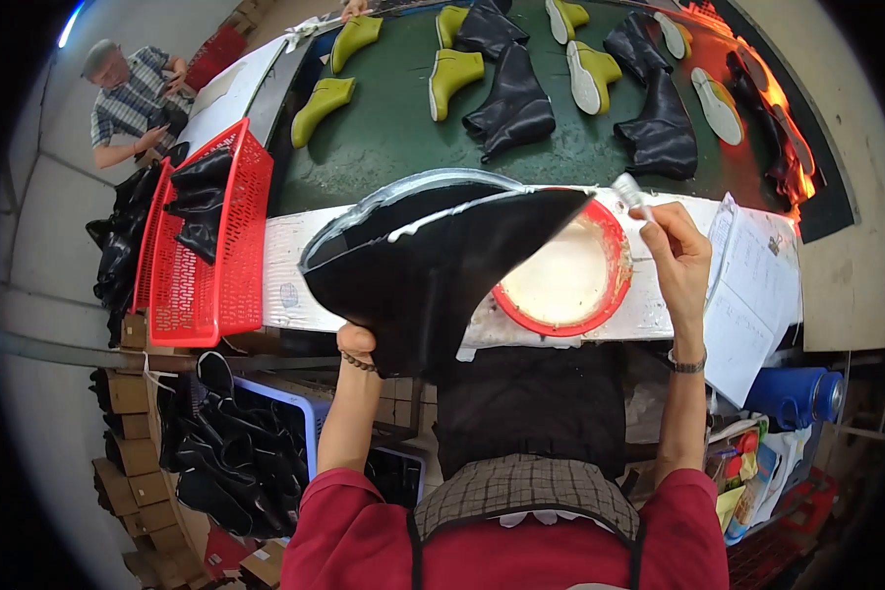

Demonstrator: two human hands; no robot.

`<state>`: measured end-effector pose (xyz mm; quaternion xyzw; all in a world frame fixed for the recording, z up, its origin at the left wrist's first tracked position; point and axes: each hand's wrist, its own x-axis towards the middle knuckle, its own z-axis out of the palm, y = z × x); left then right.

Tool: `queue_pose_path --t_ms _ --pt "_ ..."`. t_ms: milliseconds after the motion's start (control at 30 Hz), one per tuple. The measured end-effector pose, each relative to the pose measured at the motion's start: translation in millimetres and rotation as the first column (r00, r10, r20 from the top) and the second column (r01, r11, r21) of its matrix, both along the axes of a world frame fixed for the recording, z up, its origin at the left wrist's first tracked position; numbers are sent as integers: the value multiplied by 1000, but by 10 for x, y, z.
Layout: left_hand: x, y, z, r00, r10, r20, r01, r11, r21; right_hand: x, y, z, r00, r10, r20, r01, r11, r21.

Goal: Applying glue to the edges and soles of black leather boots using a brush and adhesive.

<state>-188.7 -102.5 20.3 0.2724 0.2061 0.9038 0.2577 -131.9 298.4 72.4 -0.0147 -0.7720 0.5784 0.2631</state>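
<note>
A black boot [403,285] is held up in front of me, tilted, its pale-edged underside turned away. White paste runs in a streak along its upper edge. My left hand [357,342] grips the boot from below; only the thumb side and wrist show, and the fingers are hidden behind it. In my right hand [680,248], the closed fingers pinch a small brush [627,187] with a whitish, coated head. The brush is apart from the boot, above the right side of a red bowl [623,280] of creamy white liquid [560,280].
Beyond the white ledge [290,246], a green conveyor belt [393,147] carries olive shoe pieces [457,84] and black boots [511,103]; an orange glow lights its right end. Red baskets [216,295] stand left, papers [752,295] and a blue flask [792,395] right. A person [133,103] sits far left.
</note>
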Motion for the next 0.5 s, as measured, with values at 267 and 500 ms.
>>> queue_pose_path --t_ms 267,500 --pt "159 225 413 990 118 -76 -140 850 -508 -127 -999 801 994 56 -97 -27 962 273" --pt "192 -57 185 981 155 -114 -193 791 -581 -310 -834 658 978 -190 -86 206 944 259"
